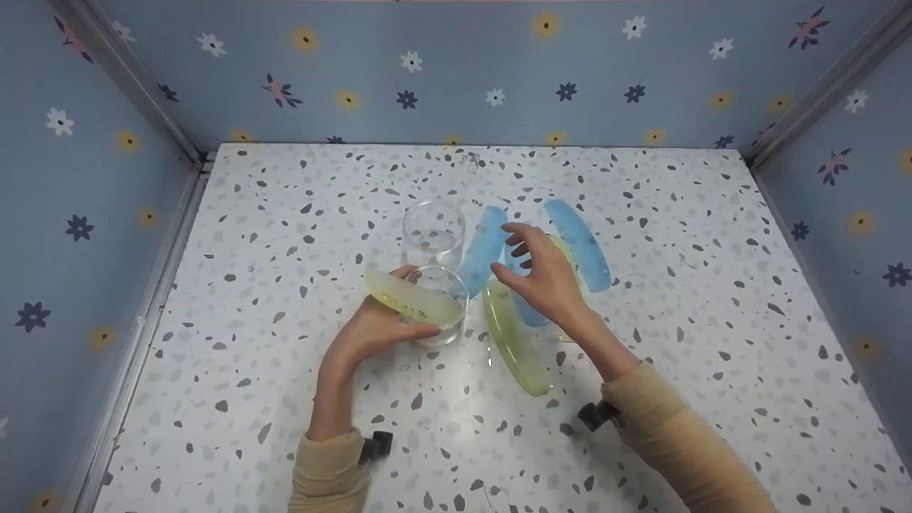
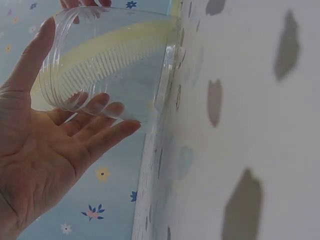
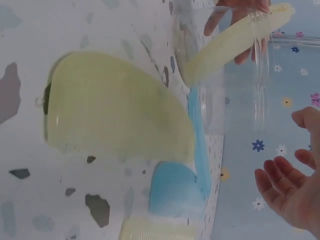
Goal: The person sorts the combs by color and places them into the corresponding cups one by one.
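My left hand (image 1: 360, 335) holds a clear cup (image 2: 135, 95), thumb on one side and fingers on the other. A pale yellow comb (image 1: 413, 298) leans in that cup, its upper end sticking out past the rim. In the left wrist view its teeth show through the clear wall. My right hand (image 1: 547, 278) hovers over the other combs, fingers loosely bent, holding nothing. Beneath and around it lie a yellow-green comb (image 1: 514, 345), a blue comb (image 1: 484, 246), another blue comb (image 1: 581, 246) and a partly hidden blue comb (image 1: 531, 313).
Just behind the held cup stands a second clear cup (image 1: 433, 228). Another yellow comb (image 1: 563, 249) is mostly covered by my right hand. The speckled white table (image 1: 285, 214) is bordered by blue flowered panels (image 1: 463, 71) at the back and both sides.
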The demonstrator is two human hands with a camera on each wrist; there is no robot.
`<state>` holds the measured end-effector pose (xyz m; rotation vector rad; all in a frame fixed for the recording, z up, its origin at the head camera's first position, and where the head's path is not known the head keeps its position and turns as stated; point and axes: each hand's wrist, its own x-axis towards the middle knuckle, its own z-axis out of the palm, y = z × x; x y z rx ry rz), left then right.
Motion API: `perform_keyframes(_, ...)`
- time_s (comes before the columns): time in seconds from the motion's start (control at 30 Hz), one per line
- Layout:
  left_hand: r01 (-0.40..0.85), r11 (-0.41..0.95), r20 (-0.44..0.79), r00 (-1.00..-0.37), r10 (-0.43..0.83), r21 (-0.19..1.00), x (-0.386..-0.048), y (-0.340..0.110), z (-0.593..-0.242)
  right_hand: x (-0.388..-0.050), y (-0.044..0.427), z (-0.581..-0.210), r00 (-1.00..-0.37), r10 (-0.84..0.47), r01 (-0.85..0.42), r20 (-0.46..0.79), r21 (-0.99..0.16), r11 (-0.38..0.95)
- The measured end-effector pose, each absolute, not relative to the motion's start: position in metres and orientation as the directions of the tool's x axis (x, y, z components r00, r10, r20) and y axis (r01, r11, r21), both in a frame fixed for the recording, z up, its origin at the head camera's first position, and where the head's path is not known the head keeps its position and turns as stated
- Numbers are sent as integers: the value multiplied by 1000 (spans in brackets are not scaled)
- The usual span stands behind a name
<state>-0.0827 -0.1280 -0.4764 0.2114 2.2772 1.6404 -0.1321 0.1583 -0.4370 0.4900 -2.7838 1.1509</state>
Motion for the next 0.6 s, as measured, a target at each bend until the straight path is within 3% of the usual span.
perform_keyframes(0.6,-78,326,-185,-933,310,942,-84,-128,-478,-139,212,-449,-988,-151,-122,0,-586,801)
